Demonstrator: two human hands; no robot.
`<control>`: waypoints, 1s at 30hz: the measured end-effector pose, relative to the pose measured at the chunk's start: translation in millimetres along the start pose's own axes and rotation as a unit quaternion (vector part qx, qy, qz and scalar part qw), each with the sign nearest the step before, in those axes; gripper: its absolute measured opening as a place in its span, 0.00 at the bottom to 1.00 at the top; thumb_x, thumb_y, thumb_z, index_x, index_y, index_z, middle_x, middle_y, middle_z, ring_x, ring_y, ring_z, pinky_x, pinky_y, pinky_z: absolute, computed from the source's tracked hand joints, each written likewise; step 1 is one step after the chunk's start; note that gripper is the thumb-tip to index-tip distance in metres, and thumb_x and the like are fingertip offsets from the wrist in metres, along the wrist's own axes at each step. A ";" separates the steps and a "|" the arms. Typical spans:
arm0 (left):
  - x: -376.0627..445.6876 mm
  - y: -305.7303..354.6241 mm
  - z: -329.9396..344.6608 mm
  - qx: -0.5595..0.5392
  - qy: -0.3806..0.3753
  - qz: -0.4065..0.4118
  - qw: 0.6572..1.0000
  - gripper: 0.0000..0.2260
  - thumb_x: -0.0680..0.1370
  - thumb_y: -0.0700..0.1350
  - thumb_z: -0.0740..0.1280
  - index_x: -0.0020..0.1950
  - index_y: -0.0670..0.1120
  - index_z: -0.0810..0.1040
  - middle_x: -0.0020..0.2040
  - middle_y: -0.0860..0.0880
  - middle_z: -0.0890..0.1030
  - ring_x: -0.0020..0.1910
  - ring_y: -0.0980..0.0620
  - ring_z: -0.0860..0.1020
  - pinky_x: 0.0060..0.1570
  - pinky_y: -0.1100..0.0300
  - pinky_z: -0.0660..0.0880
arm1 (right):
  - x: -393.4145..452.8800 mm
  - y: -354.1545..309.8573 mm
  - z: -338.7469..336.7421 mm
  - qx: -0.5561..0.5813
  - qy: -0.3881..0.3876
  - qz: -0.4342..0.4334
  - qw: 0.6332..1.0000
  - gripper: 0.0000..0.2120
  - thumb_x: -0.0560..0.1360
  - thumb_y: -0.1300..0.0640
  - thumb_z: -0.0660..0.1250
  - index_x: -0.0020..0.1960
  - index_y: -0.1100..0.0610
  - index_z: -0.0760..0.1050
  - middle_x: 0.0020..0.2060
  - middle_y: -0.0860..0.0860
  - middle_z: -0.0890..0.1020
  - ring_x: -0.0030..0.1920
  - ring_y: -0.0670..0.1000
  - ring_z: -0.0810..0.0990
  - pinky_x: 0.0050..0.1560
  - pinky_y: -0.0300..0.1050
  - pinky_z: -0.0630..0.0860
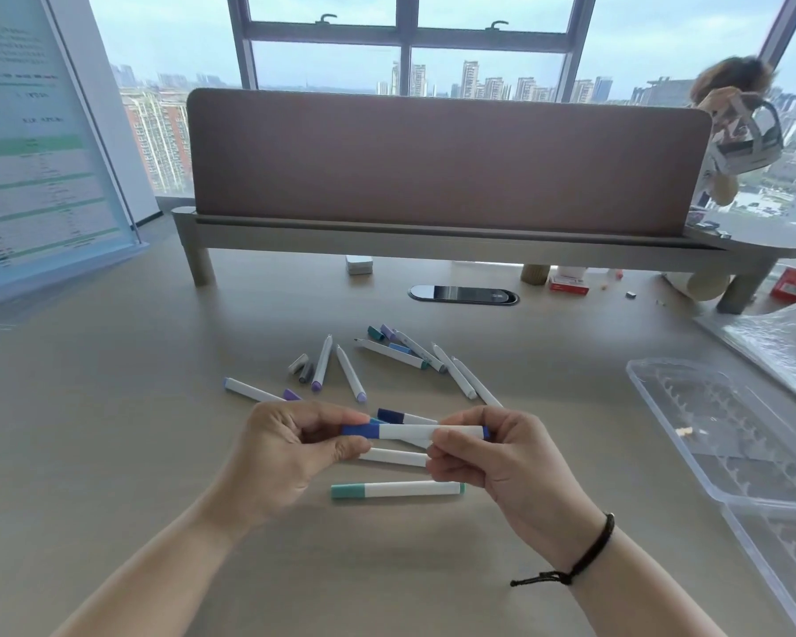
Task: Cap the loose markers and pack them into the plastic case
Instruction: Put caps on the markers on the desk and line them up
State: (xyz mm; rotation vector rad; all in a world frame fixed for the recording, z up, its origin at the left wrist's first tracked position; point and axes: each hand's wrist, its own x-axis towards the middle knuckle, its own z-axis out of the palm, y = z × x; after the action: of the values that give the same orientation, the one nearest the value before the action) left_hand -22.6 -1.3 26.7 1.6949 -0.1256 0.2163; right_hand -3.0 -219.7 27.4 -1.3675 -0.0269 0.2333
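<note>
Left hand (295,445): fingers and thumb pinch the blue cap end of a blue marker (407,431); right hand (488,457): fingers curl round the white barrel's other end, so the marker is held level above the desk (111,406) between both hands. Whether the cap is fully seated cannot be told; judged risk: a cap pressed on crooked or only partway may pop off later in packing, and a loosened pinch would drop the marker onto the pens below. Just nearer than the held marker: a capped teal marker (398,490), lying flat. Directly under it: a white barrel (394,457), ends hidden by the hands. Just beyond it: a dark blue marker (400,417), partly covered. Farther beyond it: a scatter of uncapped markers (433,360) and loose caps (302,364), crossed over one another, so colours could be mismatched or a stray cap knocked away. Well to the right of the held marker: the plastic case (727,434), open, slotted, holding no markers as far as can be seen; the path to it looks unobstructed. Far beyond: a desk divider (446,163).
</note>
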 end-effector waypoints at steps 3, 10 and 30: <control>3.0 -7.8 -3.9 0.068 -0.030 0.009 0.997 0.20 0.68 0.30 0.75 0.42 0.58 0.87 0.42 0.52 0.87 0.42 0.56 0.85 0.46 0.67 0.79 | 4.6 5.8 -2.8 -0.181 0.018 -0.066 0.981 0.02 0.70 0.64 0.76 0.41 0.59 0.84 0.33 0.55 0.85 0.31 0.47 0.81 0.36 0.39 0.78; 12.1 -24.3 -24.0 0.239 0.061 0.053 0.968 0.15 0.71 0.38 0.77 0.48 0.58 0.83 0.43 0.63 0.83 0.42 0.58 0.81 0.45 0.72 0.74 | 13.7 23.3 -9.8 -0.469 0.044 -0.213 0.856 0.05 0.72 0.52 0.75 0.41 0.43 0.81 0.37 0.40 0.82 0.44 0.40 0.76 0.42 0.28 0.67; 17.0 -25.6 -30.6 0.238 0.115 0.054 0.963 0.15 0.76 0.41 0.73 0.45 0.64 0.81 0.40 0.66 0.82 0.40 0.54 0.79 0.37 0.73 0.71 | 16.9 31.7 -17.4 -0.565 0.016 -0.225 0.794 0.12 0.76 0.42 0.68 0.58 0.42 0.80 0.52 0.38 0.75 0.54 0.43 0.73 0.57 0.38 0.68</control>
State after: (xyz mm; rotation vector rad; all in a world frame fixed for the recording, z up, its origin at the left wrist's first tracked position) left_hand -2.8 33.2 9.4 2.1258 0.0107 0.5602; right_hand 11.5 -227.7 -9.0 -2.5042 -0.5367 -0.2811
